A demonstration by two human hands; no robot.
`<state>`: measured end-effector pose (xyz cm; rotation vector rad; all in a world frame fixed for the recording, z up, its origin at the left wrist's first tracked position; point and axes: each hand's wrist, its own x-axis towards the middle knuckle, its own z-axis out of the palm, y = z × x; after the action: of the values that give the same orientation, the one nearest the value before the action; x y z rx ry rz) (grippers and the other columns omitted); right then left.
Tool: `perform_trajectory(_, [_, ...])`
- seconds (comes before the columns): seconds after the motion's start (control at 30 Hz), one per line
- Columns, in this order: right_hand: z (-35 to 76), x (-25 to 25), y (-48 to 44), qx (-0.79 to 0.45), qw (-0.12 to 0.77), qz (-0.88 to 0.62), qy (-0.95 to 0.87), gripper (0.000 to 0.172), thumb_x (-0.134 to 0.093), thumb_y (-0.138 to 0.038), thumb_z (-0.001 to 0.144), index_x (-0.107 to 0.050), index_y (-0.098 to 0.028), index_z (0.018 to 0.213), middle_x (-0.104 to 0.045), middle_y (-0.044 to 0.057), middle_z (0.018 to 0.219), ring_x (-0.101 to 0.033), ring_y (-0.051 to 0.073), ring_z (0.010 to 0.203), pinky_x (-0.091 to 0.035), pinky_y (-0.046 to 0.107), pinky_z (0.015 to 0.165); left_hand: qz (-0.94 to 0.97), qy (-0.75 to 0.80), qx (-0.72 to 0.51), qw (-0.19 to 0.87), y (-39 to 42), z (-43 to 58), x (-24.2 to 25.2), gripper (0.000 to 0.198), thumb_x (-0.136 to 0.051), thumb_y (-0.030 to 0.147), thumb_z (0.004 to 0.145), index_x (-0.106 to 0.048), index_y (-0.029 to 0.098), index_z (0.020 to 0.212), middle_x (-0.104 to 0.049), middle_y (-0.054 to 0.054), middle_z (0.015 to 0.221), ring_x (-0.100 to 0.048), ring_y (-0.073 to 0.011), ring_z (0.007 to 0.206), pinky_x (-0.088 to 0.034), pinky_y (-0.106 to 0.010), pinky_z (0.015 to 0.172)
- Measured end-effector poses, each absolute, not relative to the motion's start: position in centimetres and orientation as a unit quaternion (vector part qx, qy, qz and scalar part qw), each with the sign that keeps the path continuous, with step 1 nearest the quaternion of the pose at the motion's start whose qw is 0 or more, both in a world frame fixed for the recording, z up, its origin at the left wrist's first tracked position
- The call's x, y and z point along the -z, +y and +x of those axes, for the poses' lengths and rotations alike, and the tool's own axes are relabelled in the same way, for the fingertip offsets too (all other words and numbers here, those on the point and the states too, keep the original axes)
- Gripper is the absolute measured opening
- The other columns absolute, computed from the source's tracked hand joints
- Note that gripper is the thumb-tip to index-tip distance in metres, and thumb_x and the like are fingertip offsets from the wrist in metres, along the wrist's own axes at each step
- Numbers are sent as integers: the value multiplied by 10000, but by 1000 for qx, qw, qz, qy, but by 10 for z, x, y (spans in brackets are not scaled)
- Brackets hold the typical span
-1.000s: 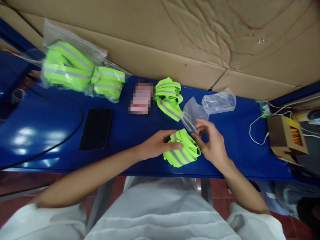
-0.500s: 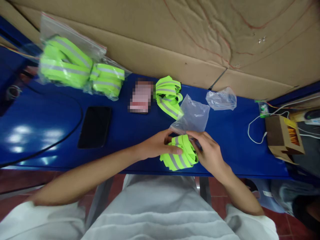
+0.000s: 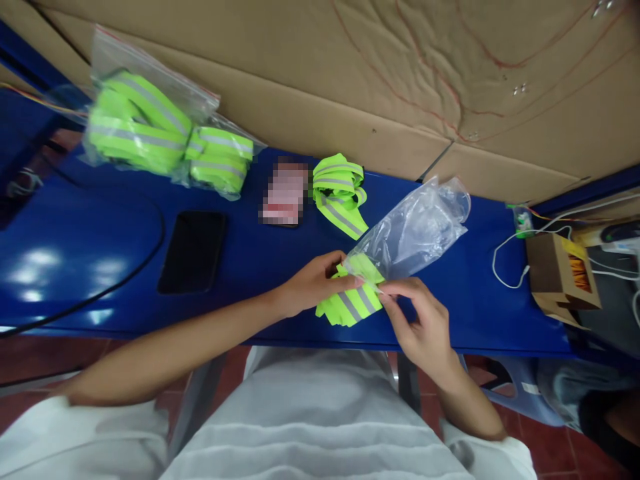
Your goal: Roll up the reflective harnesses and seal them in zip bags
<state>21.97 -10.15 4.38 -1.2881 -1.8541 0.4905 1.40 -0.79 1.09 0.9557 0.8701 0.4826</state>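
A folded bundle of neon-yellow reflective strap (image 3: 347, 308) with grey stripes lies in front of me near the table's front edge. My left hand (image 3: 317, 283) grips it from the left, thumb on top. A clear plastic bag (image 3: 411, 233) stretches away to the upper right, its mouth drawn over the far part of the bundle. My right hand (image 3: 420, 320) pinches the bag's edge between thumb and fingers at the bundle's right side. Just beyond, a loose neon-yellow reflective strap (image 3: 340, 193) sits coiled on the blue table (image 3: 270, 267).
Two bagged bundles of reflective strap (image 3: 137, 127) stand at the back left. A dark tablet (image 3: 193, 252) and a blurred-out phone-like item (image 3: 285, 193) lie left of centre. On the right are a white cable (image 3: 500, 263) and an open cardboard box (image 3: 553, 270). Cardboard (image 3: 320, 113) lines the back.
The clear bag's mouth has come over the far part of the bundle, and the bag now extends to the upper right. My right hand has shifted from the bundle's side to the bag's edge.
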Motion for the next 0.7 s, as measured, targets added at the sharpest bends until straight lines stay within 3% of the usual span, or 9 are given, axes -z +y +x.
perform_trajectory(0.17, [222, -32, -104, -117, 410, -517, -743, 336, -666, -23, 940, -650, -225, 1209, -697, 43, 1047, -672, 170, 963, -570, 314, 853, 456, 384, -270, 757, -6, 12, -13, 492, -886, 496, 710, -528, 178, 824, -611, 53, 714, -584, -95, 641, -464, -174, 545])
perform_trajectory(0.33, [214, -10, -112, -8, 449, -525, -723, 356, -680, 6, 913, -656, -206, 1199, -694, 68, 1036, -676, 196, 981, -583, 341, 855, 452, 395, -307, 739, -9, 13, -14, 485, -869, 508, 733, -524, 187, 851, -618, 54, 727, -574, -95, 633, -473, -178, 543])
perform_trajectory(0.57, [199, 2, -118, -50, 497, -489, -715, 348, -616, 38, 913, -644, -226, 1139, -698, 47, 989, -678, 191, 933, -587, 391, 827, 466, 331, -313, 759, 1, 5, -6, 486, -939, 428, 660, -556, 164, 803, -604, 57, 716, -545, -78, 624, -439, -164, 561])
perform_trajectory(0.7, [201, 3, -126, 23, 481, -446, -754, 260, -621, -20, 929, -658, -250, 1045, -714, 13, 988, -695, 182, 925, -545, 463, 966, 440, 282, -317, 792, 0, 2, 2, 512, -946, 482, 670, -597, 161, 860, -634, 29, 774, -587, -98, 671, -478, -191, 625])
